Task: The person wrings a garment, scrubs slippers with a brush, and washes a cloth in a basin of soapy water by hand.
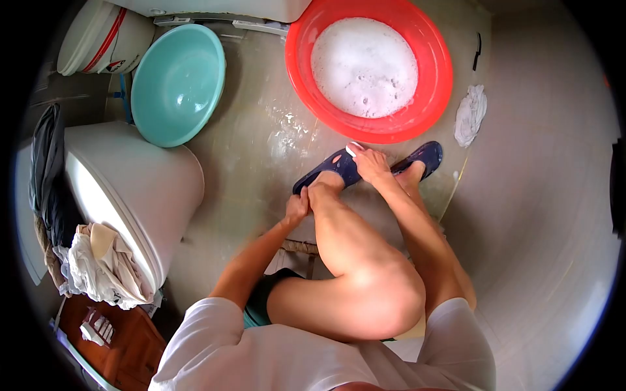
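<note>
A dark blue slipper (340, 160) with holes in its upper is on the foot of my bent leg, its toe toward the red basin. My left hand (298, 205) is closed at the slipper's heel end, close against the ankle. My right hand (370, 164) is closed around a small white object (353, 149) at the slipper's toe; its kind is mostly hidden by my fingers. The other dark blue slipper (428, 156), with wet or foamy specks, is on my other foot just to the right.
A red basin (433, 72) of white suds stands ahead. To the left are a turquoise basin (176, 85), a white bucket (101, 39) and a large white bin (140, 176) with cloths (107, 264) over it. A white rag (471, 116) lies on the right.
</note>
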Action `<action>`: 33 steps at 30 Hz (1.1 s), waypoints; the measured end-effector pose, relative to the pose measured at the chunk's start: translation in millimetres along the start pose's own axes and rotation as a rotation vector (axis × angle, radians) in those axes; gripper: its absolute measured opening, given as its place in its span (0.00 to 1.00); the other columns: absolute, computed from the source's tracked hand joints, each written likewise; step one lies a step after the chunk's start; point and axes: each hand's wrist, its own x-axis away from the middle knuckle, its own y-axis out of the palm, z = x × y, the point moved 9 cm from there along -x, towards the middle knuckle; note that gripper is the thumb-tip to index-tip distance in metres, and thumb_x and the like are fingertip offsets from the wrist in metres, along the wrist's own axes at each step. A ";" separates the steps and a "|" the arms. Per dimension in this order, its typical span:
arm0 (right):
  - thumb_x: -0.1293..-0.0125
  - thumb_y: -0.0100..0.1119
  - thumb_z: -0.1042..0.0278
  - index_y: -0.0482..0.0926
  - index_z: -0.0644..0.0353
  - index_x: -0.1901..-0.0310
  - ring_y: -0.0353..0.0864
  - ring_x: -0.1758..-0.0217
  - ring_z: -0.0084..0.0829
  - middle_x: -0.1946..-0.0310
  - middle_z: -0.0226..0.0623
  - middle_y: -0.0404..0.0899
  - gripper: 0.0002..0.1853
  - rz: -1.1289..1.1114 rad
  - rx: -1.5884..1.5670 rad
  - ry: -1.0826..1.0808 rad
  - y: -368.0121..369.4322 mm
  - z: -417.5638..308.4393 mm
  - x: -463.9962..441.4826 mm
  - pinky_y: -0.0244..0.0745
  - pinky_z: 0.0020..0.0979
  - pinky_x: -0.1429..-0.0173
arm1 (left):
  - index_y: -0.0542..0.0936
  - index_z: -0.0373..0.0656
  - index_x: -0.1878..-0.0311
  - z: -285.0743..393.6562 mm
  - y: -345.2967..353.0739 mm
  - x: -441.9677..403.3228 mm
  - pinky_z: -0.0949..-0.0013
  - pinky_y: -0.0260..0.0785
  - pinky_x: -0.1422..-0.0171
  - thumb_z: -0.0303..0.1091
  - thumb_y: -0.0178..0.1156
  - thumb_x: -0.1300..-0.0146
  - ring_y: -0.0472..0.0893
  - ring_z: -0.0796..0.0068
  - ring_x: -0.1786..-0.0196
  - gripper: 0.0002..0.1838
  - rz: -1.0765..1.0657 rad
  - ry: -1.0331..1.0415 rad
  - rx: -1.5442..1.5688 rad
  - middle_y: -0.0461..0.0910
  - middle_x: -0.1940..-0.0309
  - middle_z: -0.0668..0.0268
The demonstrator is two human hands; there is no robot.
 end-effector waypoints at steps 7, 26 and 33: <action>0.36 0.51 0.63 0.67 0.43 0.39 0.82 0.62 0.47 0.62 0.43 0.82 0.22 -0.018 0.083 -0.098 -14.1 -24.8 -0.6 0.75 0.47 0.58 | 0.75 0.30 0.60 -14.0 1.2 43.6 0.66 0.73 0.50 0.34 0.49 0.33 0.79 0.67 0.59 0.13 0.070 -0.040 0.862 0.78 0.66 0.59; 0.45 0.56 0.62 0.83 0.33 0.63 0.81 0.54 0.30 0.66 0.24 0.82 0.10 -0.456 0.154 -0.502 100.0 -152.0 0.8 0.74 0.36 0.51 | 0.56 0.52 0.31 9.5 14.6 36.4 0.75 0.70 0.64 0.14 0.45 0.49 0.75 0.73 0.62 0.39 0.011 -0.144 0.921 0.73 0.60 0.62; 0.39 0.52 0.61 0.73 0.35 0.43 0.82 0.58 0.38 0.64 0.37 0.82 0.21 -0.082 -0.073 -0.066 19.6 -21.4 -17.2 0.76 0.43 0.57 | 0.58 0.50 0.31 2.5 20.2 27.1 0.66 0.66 0.50 0.27 0.47 0.41 0.72 0.69 0.48 0.32 -0.179 -0.228 0.815 0.70 0.48 0.62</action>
